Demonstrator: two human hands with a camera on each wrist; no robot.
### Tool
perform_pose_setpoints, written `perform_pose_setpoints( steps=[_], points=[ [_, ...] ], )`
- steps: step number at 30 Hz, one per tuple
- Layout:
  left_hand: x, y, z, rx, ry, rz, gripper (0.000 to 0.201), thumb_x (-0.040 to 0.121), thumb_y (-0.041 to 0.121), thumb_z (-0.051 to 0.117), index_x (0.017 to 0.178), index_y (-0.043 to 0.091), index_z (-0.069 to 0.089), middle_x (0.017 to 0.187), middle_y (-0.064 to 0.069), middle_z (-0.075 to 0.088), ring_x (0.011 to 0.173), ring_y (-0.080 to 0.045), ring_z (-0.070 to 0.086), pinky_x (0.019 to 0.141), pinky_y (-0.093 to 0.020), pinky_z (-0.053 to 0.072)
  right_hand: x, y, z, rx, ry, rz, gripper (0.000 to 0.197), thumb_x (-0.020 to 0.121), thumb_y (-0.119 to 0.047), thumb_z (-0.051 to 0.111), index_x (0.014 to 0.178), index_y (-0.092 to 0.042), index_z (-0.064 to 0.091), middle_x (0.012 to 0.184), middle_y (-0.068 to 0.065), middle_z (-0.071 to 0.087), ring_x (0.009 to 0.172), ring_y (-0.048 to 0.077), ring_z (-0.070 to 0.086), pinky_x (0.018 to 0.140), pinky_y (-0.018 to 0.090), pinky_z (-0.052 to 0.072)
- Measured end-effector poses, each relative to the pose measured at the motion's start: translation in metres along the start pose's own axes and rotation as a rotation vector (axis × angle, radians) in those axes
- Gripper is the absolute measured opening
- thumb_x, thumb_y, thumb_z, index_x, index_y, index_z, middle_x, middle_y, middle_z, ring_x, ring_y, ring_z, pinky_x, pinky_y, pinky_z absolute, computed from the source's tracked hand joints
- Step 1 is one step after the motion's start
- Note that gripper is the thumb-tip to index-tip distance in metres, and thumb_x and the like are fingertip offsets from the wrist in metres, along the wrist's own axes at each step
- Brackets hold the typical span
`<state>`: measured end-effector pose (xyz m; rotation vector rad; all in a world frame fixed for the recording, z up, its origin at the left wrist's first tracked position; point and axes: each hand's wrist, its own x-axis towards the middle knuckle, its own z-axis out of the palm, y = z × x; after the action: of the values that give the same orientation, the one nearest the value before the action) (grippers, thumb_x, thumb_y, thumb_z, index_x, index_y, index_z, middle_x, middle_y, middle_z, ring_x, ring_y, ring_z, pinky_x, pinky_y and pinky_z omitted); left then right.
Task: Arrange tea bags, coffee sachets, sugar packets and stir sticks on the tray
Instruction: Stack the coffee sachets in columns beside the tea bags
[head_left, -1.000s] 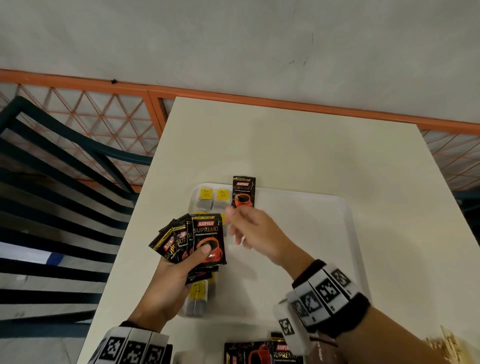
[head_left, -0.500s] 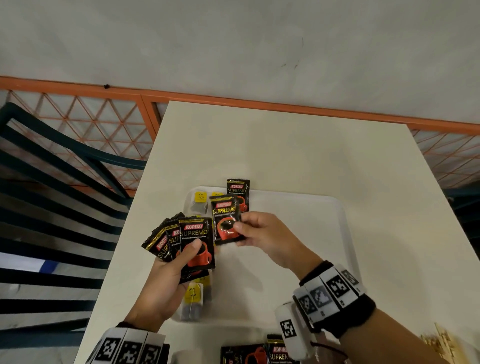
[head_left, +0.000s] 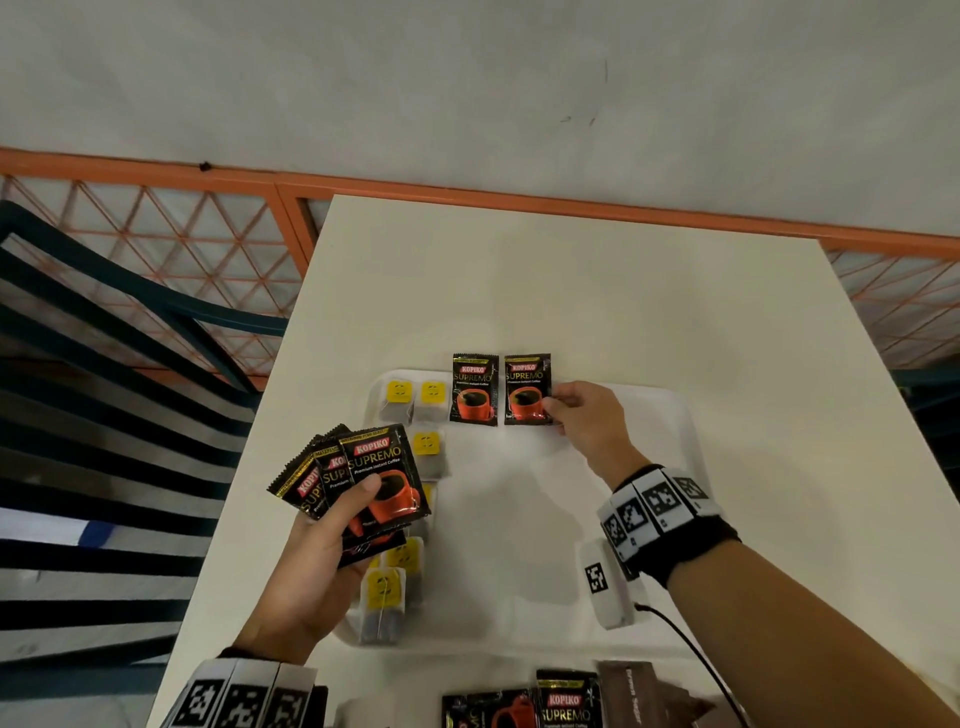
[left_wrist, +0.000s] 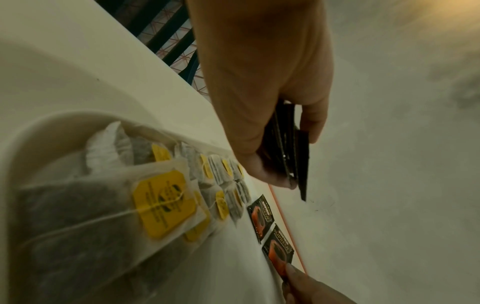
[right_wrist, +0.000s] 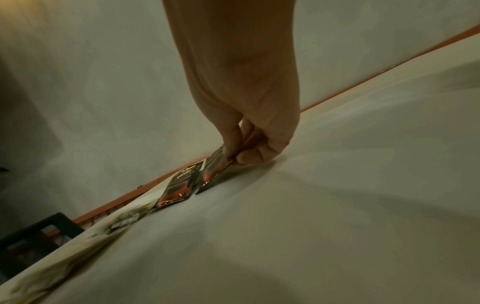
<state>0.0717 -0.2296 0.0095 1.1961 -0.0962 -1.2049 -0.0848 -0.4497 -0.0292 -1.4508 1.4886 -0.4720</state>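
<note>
A white tray (head_left: 670, 415) lies on the cream table. Tea bags (head_left: 400, 400) with yellow tags run down its left side; the left wrist view shows the tea bags (left_wrist: 161, 205) up close. One black coffee sachet (head_left: 471, 389) lies at the tray's far edge. Beside it on the right, a second coffee sachet (head_left: 525, 389) is pinched at its lower right corner by my right hand (head_left: 582, 421); the right wrist view shows that sachet (right_wrist: 215, 166) low against the tray. My left hand (head_left: 322, 561) grips a fan of coffee sachets (head_left: 363, 473) above the tray's left side.
More coffee sachets (head_left: 566, 701) and a brown sugar packet (head_left: 628, 691) lie on the table's near edge below the tray. A dark slatted chair (head_left: 104, 415) stands left of the table. An orange lattice railing (head_left: 208, 249) runs behind it.
My right hand took one sachet from the fan in my left hand and carried it forward and right, down beside the first sachet at the tray's far edge.
</note>
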Motion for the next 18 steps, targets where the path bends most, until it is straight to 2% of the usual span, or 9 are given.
perform_pose_setpoints(
  steps=[2, 7, 9, 12, 15, 18],
  points=[
    [0.000, 0.000, -0.001, 0.010, -0.005, -0.003, 0.040, 0.072, 0.018, 0.057, 0.112, 0.016, 0.059, 0.107, -0.015, 0.068, 0.083, -0.020, 0.070, 0.061, -0.027, 0.058, 0.001, 0.000, 0.004, -0.026, 0.010, -0.008, 0.021, 0.083, -0.009, 0.064, 0.104, -0.005, 0.066, 0.086, 0.006, 0.065, 0.077, 0.019, 0.057, 0.084, 0.034, 0.051],
    [0.000, 0.000, -0.003, 0.004, -0.022, 0.001, 0.051, 0.072, 0.017, 0.055, 0.123, 0.013, 0.053, 0.109, -0.016, 0.066, 0.098, -0.030, 0.064, 0.066, -0.030, 0.058, 0.000, 0.000, 0.008, -0.109, 0.030, -0.042, 0.020, 0.084, -0.013, 0.064, 0.103, -0.005, 0.063, 0.089, 0.009, 0.065, 0.080, 0.019, 0.059, 0.082, 0.033, 0.050],
    [0.001, -0.001, -0.005, -0.009, -0.042, -0.005, 0.049, 0.073, 0.017, 0.055, 0.122, 0.012, 0.054, 0.106, -0.015, 0.068, 0.094, -0.028, 0.066, 0.066, -0.030, 0.059, 0.000, -0.001, 0.010, -0.127, 0.037, -0.056, 0.020, 0.084, -0.013, 0.064, 0.101, -0.005, 0.062, 0.096, 0.012, 0.068, 0.084, 0.023, 0.063, 0.084, 0.036, 0.053],
    [0.001, -0.001, -0.005, -0.038, -0.065, -0.020, 0.037, 0.073, 0.015, 0.052, 0.109, 0.012, 0.059, 0.091, -0.011, 0.072, 0.079, -0.023, 0.070, 0.061, -0.029, 0.059, 0.000, -0.001, 0.012, -0.141, 0.041, -0.052, 0.020, 0.083, -0.013, 0.065, 0.100, -0.005, 0.061, 0.102, 0.014, 0.068, 0.091, 0.027, 0.065, 0.085, 0.039, 0.054],
    [-0.001, -0.001, -0.004, -0.063, -0.075, -0.032, 0.029, 0.073, 0.011, 0.048, 0.099, 0.008, 0.061, 0.079, -0.010, 0.072, 0.069, -0.021, 0.070, 0.056, -0.029, 0.058, -0.001, -0.002, 0.013, -0.141, 0.046, -0.056, 0.021, 0.083, -0.012, 0.065, 0.102, -0.004, 0.060, 0.102, 0.015, 0.068, 0.091, 0.028, 0.066, 0.084, 0.035, 0.054],
    [-0.001, -0.002, -0.003, -0.031, -0.084, -0.032, 0.034, 0.070, 0.011, 0.050, 0.102, 0.005, 0.059, 0.078, -0.008, 0.072, 0.067, -0.019, 0.070, 0.053, -0.027, 0.056, -0.003, -0.003, 0.013, -0.162, 0.077, -0.060, 0.026, 0.084, -0.015, 0.065, 0.106, -0.003, 0.059, 0.102, 0.015, 0.067, 0.084, 0.022, 0.060, 0.077, 0.028, 0.048]
  ],
)
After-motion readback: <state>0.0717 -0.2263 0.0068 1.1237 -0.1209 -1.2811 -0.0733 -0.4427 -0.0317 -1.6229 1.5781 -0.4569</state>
